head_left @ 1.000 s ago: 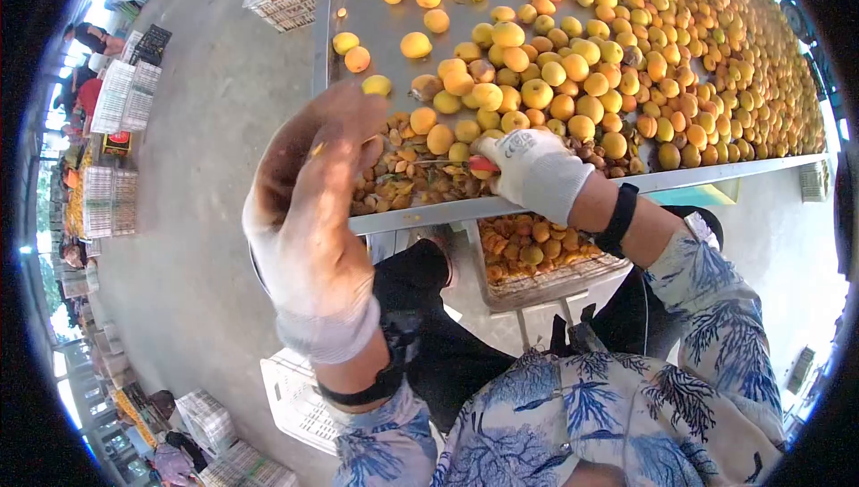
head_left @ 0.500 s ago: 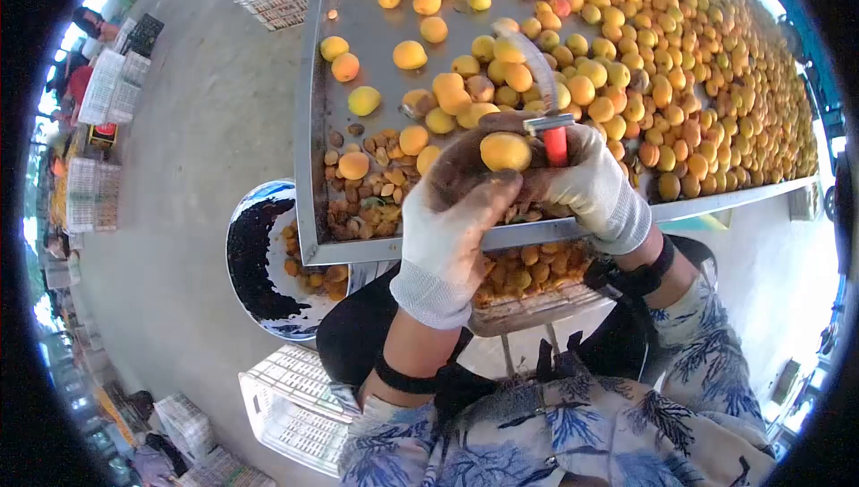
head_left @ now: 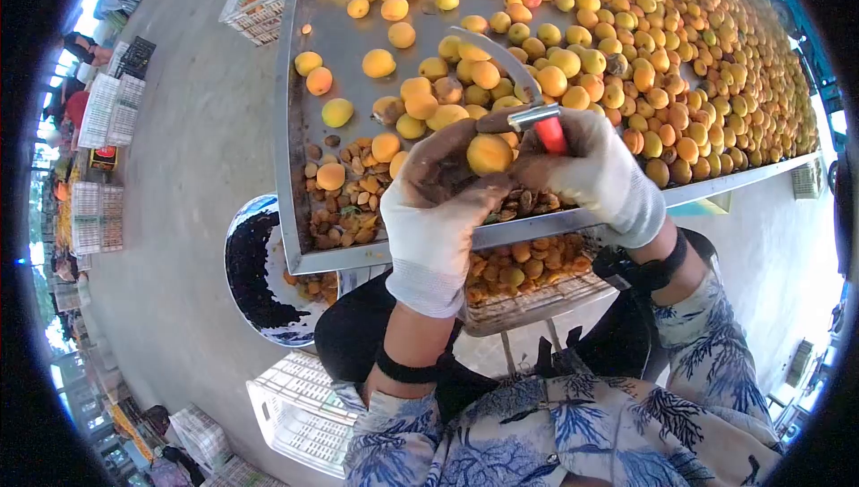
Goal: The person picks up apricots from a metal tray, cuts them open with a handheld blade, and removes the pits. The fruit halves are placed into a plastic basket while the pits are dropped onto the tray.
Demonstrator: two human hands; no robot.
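Note:
My left hand, in a stained white glove, is closed round an apricot, which shows between thumb and fingers. In my gloved right hand is a curved knife with a red handle and a metal collar; its blade points up and away to the left. Both hands are close together above the near edge of a metal table. Many loose apricots cover the table beyond them. Pits and scraps lie in its near left corner.
Below the table edge stands a crate of apricot pieces, between my knees. A dark-stained basin is on the floor at left, near a white crate. Another crate of apricots stands beyond. People and stacked crates line the far left.
The apricot and my left hand have shifted slightly left in view. My right hand has turned the knife, its handle now tilting more. The table also appears shifted left as the view moved.

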